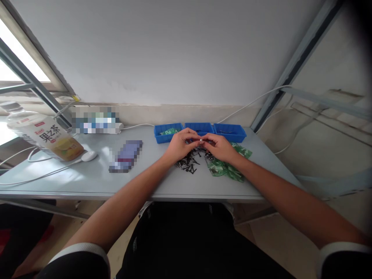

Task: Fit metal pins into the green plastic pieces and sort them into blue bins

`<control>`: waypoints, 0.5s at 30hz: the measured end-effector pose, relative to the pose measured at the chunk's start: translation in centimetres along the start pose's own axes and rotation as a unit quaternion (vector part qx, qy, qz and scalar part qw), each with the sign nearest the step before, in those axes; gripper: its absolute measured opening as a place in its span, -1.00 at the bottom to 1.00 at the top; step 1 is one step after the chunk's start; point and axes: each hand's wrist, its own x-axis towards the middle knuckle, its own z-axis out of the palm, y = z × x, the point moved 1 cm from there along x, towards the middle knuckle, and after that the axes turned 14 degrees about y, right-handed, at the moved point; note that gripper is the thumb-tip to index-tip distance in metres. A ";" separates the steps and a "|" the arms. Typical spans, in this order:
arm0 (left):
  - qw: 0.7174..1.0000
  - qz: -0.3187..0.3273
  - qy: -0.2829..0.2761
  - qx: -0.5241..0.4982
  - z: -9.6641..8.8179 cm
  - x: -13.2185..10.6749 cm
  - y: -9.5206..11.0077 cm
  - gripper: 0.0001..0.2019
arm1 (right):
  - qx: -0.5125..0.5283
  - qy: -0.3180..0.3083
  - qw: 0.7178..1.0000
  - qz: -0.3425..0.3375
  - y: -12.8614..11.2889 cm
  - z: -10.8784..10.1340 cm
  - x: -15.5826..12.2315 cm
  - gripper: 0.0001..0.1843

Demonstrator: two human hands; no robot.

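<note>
My left hand [183, 145] and my right hand [218, 146] meet fingertip to fingertip above the table. Between them they pinch a small pale piece [200, 140] with a round end; it is too small to make out its kind. Below the fingers lies a loose heap of dark screws [188, 162], partly hidden by my hands. Beside and under my right wrist rests a green plastic bag [229, 170] with small pieces in it. Just behind my hands stand a left blue bin [158, 135], a middle blue bin [199, 126] and a right blue bin [235, 136].
A large tea bottle [43, 131] stands on the left of the grey table [162, 188], near a white cable plug [88, 155]. A blurred flat purple object [126, 157] lies left of my hands. White cables run along the wall [174, 58]. Metal posts flank the table.
</note>
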 end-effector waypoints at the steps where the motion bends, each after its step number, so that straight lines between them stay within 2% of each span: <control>1: 1.000 -0.002 0.003 0.000 0.0 0.0 0.0 -0.84 | 0.000 0.003 1.000 0.001 0.0 0.0 0.0 -0.71; 15: 1.000 -0.012 -0.012 0.019 0.0 0.1 0.3 -0.72 | 0.014 -0.002 1.000 0.010 -0.1 0.0 0.0 -0.69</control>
